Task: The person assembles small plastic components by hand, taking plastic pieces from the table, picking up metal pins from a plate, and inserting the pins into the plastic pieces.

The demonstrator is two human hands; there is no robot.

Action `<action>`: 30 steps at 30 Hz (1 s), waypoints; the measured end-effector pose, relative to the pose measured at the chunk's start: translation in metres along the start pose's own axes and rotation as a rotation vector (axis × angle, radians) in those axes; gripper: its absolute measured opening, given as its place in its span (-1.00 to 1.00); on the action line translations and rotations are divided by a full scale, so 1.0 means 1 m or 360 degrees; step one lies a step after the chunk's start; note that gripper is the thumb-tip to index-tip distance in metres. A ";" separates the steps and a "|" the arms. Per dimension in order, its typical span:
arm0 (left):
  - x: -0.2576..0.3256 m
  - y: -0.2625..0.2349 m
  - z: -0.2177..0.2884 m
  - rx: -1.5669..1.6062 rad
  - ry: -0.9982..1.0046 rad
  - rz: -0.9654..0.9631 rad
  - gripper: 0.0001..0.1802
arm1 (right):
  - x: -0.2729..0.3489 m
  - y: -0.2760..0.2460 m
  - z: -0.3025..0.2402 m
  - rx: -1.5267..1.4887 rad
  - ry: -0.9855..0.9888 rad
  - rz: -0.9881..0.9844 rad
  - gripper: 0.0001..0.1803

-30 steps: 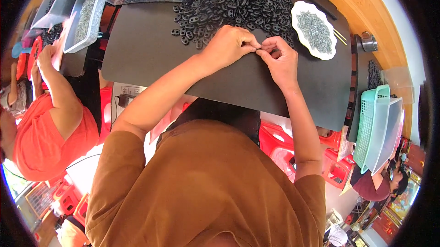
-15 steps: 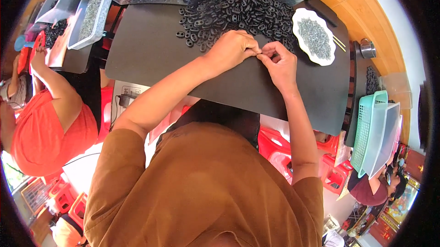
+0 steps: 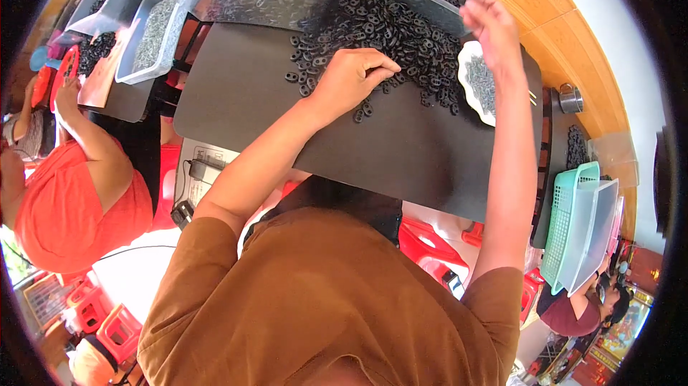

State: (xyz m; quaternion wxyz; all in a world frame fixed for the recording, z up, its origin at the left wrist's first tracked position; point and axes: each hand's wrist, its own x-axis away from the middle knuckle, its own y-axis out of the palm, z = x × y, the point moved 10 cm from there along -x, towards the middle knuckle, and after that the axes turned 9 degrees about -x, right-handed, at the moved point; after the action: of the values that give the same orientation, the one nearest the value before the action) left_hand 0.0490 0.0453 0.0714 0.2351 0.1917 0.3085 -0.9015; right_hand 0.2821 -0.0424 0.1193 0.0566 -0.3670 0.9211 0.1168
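Note:
A loose pile of small black two-holed pieces (image 3: 430,56) lies on the dark table. At the near side of the pile, my left hand (image 3: 351,79) has thumb and fingers pinched together; whatever may be between them is hidden. A couple of black pieces (image 3: 363,111) lie just below its fingertips. My right hand (image 3: 494,31) is raised at the far right, beside the rim of a clear bin (image 3: 419,0) of black pieces. Its fingers look parted, slightly blurred, with nothing visible in them. Beneath that wrist, a scalloped white dish (image 3: 469,92) of small silvery pins is partly covered.
Another clear bin (image 3: 279,7) of black pieces stands at the back, and a tub (image 3: 147,74) of silvery pins at the left. A metal cup (image 3: 571,99) and a green basket (image 3: 566,221) are on the right. A person in red (image 3: 86,192) works at the left.
My hands were together at the pile's near edge. The right has moved up and right to the bin's rim; the left stays near the pile. The view has shifted slightly.

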 end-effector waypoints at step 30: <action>0.013 0.021 0.024 -0.0287 0.0338 -0.0276 -0.82 | 0.086 -0.083 0.021 0.2042 -0.0095 -0.0088 -0.88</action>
State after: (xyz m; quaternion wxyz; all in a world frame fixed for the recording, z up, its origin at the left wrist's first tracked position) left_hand 0.0446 0.0114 0.0725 0.1385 0.2368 0.4267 -0.8618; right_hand 0.2779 -0.1526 0.0684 0.2935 -0.2803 0.7962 -0.4488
